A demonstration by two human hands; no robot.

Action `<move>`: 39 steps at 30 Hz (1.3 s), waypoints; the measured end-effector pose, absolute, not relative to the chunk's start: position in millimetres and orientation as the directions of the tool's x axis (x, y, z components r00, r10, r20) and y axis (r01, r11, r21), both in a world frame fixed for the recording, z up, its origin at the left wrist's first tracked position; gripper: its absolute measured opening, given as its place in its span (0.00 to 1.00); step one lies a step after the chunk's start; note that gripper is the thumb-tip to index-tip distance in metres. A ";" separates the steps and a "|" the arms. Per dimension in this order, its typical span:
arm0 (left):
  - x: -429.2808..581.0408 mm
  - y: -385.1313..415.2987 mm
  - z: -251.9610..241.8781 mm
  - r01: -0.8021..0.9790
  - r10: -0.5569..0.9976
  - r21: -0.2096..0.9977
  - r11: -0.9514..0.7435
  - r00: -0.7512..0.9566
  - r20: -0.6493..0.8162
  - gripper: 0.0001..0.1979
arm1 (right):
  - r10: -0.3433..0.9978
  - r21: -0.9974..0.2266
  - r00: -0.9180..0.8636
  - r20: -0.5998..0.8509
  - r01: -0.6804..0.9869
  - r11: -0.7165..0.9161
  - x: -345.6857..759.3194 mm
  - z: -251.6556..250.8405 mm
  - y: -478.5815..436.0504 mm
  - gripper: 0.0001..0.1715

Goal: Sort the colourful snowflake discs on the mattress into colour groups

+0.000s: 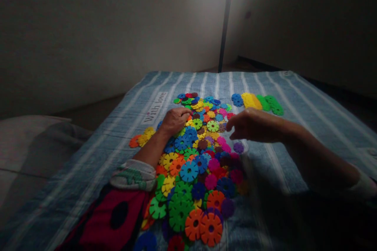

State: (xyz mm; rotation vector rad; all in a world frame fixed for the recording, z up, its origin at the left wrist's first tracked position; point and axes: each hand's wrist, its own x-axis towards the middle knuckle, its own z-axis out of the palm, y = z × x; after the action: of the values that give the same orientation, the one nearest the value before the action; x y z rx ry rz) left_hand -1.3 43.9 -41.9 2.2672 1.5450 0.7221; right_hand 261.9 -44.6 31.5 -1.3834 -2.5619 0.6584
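Note:
Many colourful notched plastic discs (189, 170) lie in a long loose pile on a blue striped cloth (277, 164). My left hand (176, 119) rests at the left side of the pile's far half, fingers bent and close together, with the tips down among the discs. What they hold, if anything, is hidden. Over the pile's right edge hangs my right hand (250, 125), its fingers curved and thumb apart, with nothing visible between them. A purple disc (238, 148) lies just below it on the cloth.
Beyond my right hand is a row of grouped discs: blue (237, 100), yellow (251, 101) and green (273, 105). Several orange and yellow discs (146, 136) lie left of my left forearm. The cloth carries printed lettering (155, 108). A dark pole (226, 23) stands behind.

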 end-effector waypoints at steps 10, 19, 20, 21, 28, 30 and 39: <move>-0.3 44.3 -43.6 0.762 0.919 0.515 -0.393 0.305 0.250 0.17 | 0.456 -0.297 -0.824 -0.337 0.552 0.779 207.8 36.4 -100.6 0.14; 0.7 45.1 -46.2 0.766 0.912 0.497 -0.408 0.316 0.262 0.17 | 0.616 -0.160 -0.734 -0.286 0.671 0.724 197.6 20.3 -99.8 0.07; 0.7 45.2 -46.2 0.767 0.912 0.495 -0.407 0.317 0.259 0.17 | 0.659 -0.139 -0.707 -0.255 0.701 0.699 199.3 19.2 -96.2 0.07; 0.5 45.1 -46.1 0.769 0.913 0.494 -0.406 0.317 0.257 0.17 | 0.696 -0.117 -0.687 -0.208 0.724 0.680 200.6 18.0 -93.3 0.07; -0.6 44.9 -47.2 0.765 0.912 0.498 -0.408 0.321 0.254 0.17 | 0.505 -0.154 -0.840 0.198 0.482 0.863 181.4 6.6 -112.9 0.10; -0.5 44.5 -47.5 0.759 0.910 0.503 -0.412 0.322 0.260 0.17 | 0.370 -0.168 -0.895 0.249 0.336 0.927 171.9 2.4 -123.7 0.10; -2.3 43.9 -46.9 0.753 0.909 0.510 -0.415 0.323 0.263 0.16 | 0.445 -0.121 -0.869 0.217 0.428 0.896 162.8 -19.2 -108.7 0.13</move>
State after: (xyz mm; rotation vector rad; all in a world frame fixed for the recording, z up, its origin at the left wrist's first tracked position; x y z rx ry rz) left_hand -2.3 43.9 -46.9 2.2982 1.4943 0.7517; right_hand 162.8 -108.7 -19.2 -0.6598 -2.8222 0.1011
